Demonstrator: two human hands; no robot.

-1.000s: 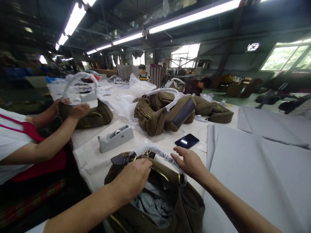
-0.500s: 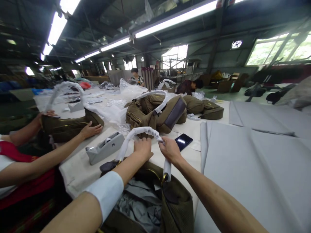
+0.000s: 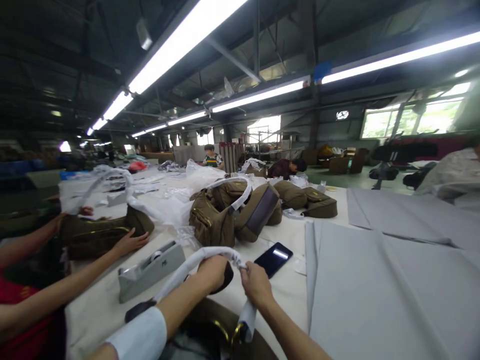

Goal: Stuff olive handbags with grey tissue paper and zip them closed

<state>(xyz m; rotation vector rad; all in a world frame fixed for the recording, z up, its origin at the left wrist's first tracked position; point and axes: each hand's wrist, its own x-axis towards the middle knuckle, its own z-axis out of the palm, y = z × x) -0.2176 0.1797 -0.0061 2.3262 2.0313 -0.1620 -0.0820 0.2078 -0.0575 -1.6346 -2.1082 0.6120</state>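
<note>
An olive handbag (image 3: 210,317) stands open right in front of me, low in the head view, its grey lining partly hidden by my left arm. Its arched handle (image 3: 183,270) is wrapped in white padding, crumpled near the top. My right hand (image 3: 257,286) is closed round the handle's right side, above a gold ring (image 3: 238,332). Reaching under the arch, my left hand (image 3: 214,272) has curled fingers around a dark rounded piece (image 3: 227,277), seemingly part of the bag; the fingertips are hidden. A black phone (image 3: 273,260) lies just beyond my right hand.
A grey tape dispenser (image 3: 152,270) stands left of the bag. At left a co-worker's hands touch another olive bag (image 3: 107,235). More olive bags (image 3: 221,215) are heaped ahead beside clear plastic (image 3: 176,210). Grey sheets (image 3: 375,285) cover the right side. Two people sit farther back.
My view has tilted upward, so the table sits lower. The handle has leaned over toward the left, and a dark piece now shows at my left hand. My right hand keeps its hold.
</note>
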